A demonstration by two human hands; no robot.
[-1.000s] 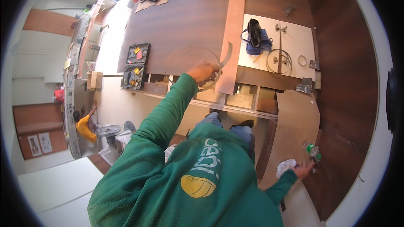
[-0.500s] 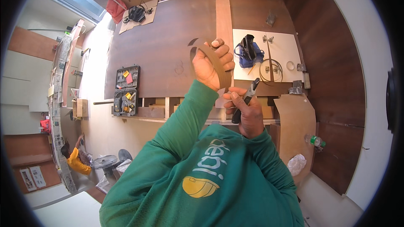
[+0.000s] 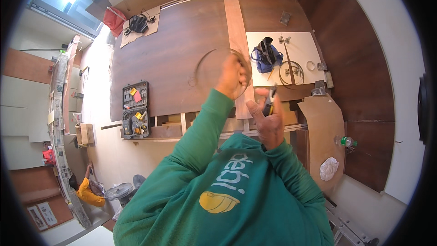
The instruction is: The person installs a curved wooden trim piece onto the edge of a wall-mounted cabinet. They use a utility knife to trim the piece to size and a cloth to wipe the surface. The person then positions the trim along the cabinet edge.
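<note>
My left hand (image 3: 233, 76), blurred by motion, is closed around a loose coil of thin brown edge-banding strip (image 3: 197, 68) above the brown tabletop. The coil forms a wide ring, smeared by the movement. Just to the right and nearer to me, my right hand (image 3: 271, 126) grips a utility knife (image 3: 269, 103) with a black, grey and yellow body. The knife's tip points up and away from me. Its blade is too small to make out.
A large brown panel (image 3: 168, 59) bears a long reddish board (image 3: 236, 27), a blue tool bag (image 3: 266, 57) on white panels, and a black tool case (image 3: 135, 109). A cable-wrapped tool (image 3: 138, 23) sits far left. Another person (image 3: 88, 193) and a fan (image 3: 119, 191) are at lower left.
The strip's ring has opened wider and turned in my left hand, which now blurs with motion. My right hand has drawn slightly apart from the left, still holding the knife.
</note>
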